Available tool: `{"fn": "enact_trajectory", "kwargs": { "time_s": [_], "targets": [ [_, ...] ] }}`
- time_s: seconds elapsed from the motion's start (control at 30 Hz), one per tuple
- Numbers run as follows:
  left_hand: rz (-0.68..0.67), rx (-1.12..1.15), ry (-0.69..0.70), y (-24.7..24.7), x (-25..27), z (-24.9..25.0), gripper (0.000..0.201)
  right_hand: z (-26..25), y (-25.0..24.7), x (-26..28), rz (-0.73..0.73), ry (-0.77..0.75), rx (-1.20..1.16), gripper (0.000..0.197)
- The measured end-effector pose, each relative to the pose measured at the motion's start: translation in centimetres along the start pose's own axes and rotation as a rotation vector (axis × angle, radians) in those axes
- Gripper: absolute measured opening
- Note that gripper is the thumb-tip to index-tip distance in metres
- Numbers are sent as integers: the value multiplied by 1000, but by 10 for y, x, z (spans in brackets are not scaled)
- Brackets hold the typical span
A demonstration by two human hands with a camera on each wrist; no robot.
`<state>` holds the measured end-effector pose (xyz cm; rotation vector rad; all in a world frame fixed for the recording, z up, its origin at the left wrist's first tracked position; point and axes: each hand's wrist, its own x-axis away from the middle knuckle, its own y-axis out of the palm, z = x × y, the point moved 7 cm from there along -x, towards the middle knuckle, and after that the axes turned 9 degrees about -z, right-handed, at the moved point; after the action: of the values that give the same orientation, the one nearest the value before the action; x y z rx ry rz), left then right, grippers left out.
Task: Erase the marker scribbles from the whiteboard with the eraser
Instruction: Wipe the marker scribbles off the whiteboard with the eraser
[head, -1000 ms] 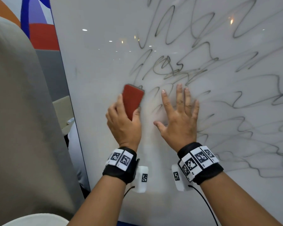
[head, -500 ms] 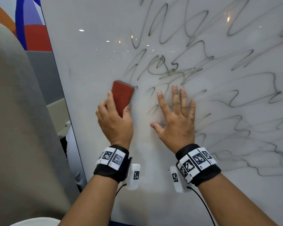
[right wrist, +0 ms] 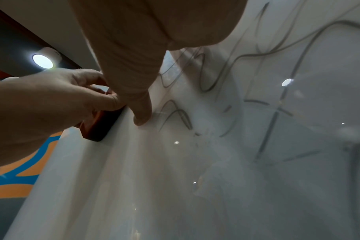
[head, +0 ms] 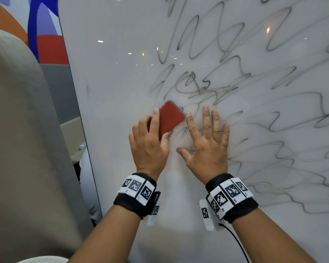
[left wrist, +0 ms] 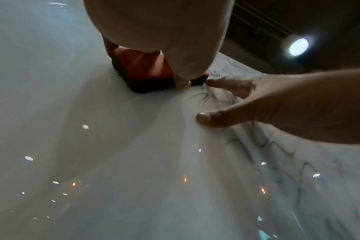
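Whiteboard (head: 122, 92) fills most of what we see, glossy and upright ahead of both hands. Scribbles (head: 264, 118) cover the area above and to the right of the right hand; only the patch below and left of the hands reads clean, so we judge the task to be at an early stage.

Right hand (head: 207, 147) lies flat on the board, fingers straight and spread, resting over faint marks. Left hand (head: 150, 147), just beside it, grips the eraser (head: 170, 119) by its long edges, pad face against the board.

Risks noted: the eraser's upper corner is nearly touching the right index fingertip, so a rightward stroke would strike those fingers. We also judge that the braced palm may smear ink beneath it, and that a tilted eraser would leave streaks.
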<state>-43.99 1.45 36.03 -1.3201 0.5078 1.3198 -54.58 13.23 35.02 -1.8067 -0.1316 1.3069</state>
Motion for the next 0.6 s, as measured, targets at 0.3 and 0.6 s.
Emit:
{"fn": "enact_trajectory", "kwargs": {
  "time_s": [0.3, 0.6],
  "targets": [
    [69, 131, -270, -13, -22, -15, 68, 0, -2, 0, -3, 4, -3, 108],
    [82, 145, -286, -13, -34, -17, 69, -1, -27, -12, 40, -2, 26, 108]
  ]
}}
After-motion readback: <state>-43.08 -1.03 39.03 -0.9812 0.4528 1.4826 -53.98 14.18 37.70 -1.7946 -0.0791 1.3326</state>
